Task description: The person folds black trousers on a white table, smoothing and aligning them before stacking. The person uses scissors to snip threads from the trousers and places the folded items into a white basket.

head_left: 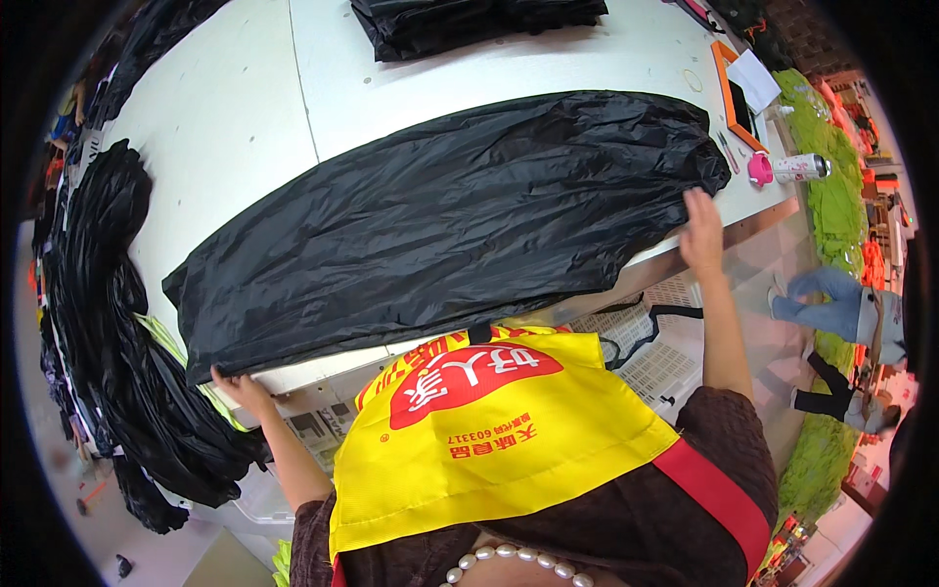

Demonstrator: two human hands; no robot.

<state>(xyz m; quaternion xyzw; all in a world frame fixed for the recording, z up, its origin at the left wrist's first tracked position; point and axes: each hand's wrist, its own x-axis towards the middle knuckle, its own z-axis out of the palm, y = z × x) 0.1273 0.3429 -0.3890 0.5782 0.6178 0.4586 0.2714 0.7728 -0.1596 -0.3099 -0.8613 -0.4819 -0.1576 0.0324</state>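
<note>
A long, shiny black garment (430,210), perhaps a pair of trousers, lies flat and creased across the white table. Its right end is gathered, and its left end is wide and straight. At its near left corner, my left hand (243,393) pinches the hem over the table's edge. My right hand (701,235) is by the gathered end, fingers stretched out and touching the cloth's near edge. Part of the fabric sags over the front of the table.
Folded black garments (479,22) lie at the far side. A heap of black garments (93,284) hangs off the left. On the right are an orange tray (729,93), a bottle with a pink lid (802,167) and green cloth (831,196). A white perforated crate (650,342) stands below; two people are farther right.
</note>
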